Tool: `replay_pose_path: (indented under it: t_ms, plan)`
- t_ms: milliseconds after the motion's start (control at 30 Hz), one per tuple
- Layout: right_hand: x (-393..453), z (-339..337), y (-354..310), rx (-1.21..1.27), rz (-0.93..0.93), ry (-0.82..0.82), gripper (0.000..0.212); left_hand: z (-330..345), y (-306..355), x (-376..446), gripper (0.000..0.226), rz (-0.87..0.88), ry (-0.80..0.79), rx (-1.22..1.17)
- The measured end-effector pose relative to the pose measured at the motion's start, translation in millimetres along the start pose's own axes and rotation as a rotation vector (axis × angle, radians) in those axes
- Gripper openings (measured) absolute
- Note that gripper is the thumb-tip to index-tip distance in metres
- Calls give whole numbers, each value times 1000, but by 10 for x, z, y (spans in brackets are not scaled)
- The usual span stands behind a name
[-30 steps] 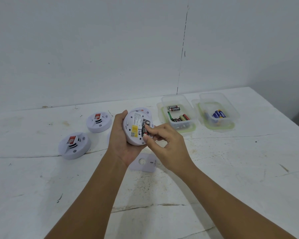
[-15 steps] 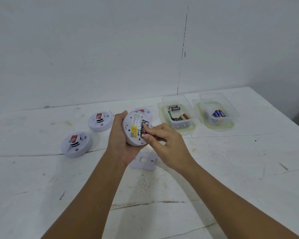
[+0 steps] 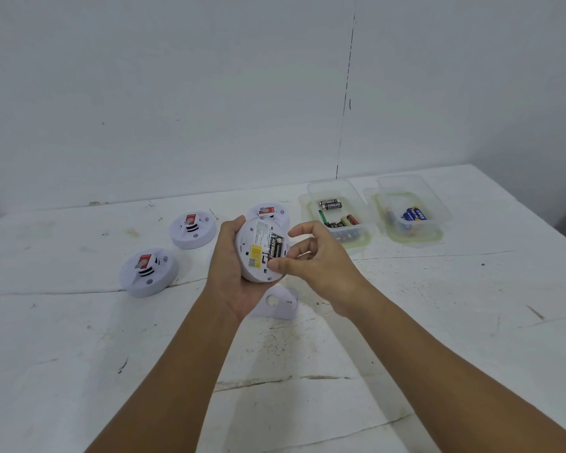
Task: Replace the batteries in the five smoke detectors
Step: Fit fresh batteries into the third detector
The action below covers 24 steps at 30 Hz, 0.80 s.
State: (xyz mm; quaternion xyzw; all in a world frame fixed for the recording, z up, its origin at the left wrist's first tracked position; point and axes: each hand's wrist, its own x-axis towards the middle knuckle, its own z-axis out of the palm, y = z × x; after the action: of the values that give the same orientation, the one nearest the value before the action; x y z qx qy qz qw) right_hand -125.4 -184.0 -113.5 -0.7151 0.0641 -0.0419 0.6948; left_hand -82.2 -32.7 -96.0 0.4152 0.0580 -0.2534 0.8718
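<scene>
The left hand (image 3: 236, 273) cups the detector (image 3: 262, 248) back side up, fingers curled round its rim. A second ago the right hand (image 3: 311, 256) had thumb and fingers bunched over the battery bay, pressing there; now the fingers have lifted off and spread, holding nothing, and only the thumb tip rests at the bay's lower edge. That uncovers a black battery (image 3: 274, 246) lying flat in the bay.

The cell looks seated, so this unit probably needs only its cover (image 3: 280, 302), which lies on the table (image 3: 438, 322) just below the hands.

3 more detectors sit face up beyond: 2 on the left (image 3: 147, 273) (image 3: 192, 229), 1 behind the hands (image 3: 268, 211). A 5th is not visible. The 2 tubs (image 3: 337, 217) (image 3: 409, 214) of batteries stand at right.
</scene>
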Motion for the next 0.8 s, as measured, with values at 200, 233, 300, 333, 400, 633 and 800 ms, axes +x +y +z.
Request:
replay_pose_path:
  t_ms: [200, 233, 300, 333, 400, 633, 800]
  plan:
    - [83, -64, -2, 73, 192, -73, 72, -16, -17, -25, 44, -26, 41, 31]
    - [91, -63, -1, 74, 209, -77, 74, -33, -30, -25, 43, -29, 47, 22]
    - [81, -25, 11, 69, 216, -80, 74, -81, -35, -22, 41, -16, 57, 30]
    - [68, 6, 33, 66, 208, -81, 72, -104, -31, -22, 40, 2, 63, 49]
    - [40, 74, 89, 47, 189, -78, 67, -148, -4, -28, 39, 48, 71, 87]
    - [-18, 101, 236, -642, -89, -141, 47, -423, 95, -72, 35, 125, 97, 40]
    - [14, 134, 258, -1054, -86, -403, 78, -517, 107, -105, 34, 121, 97, 10]
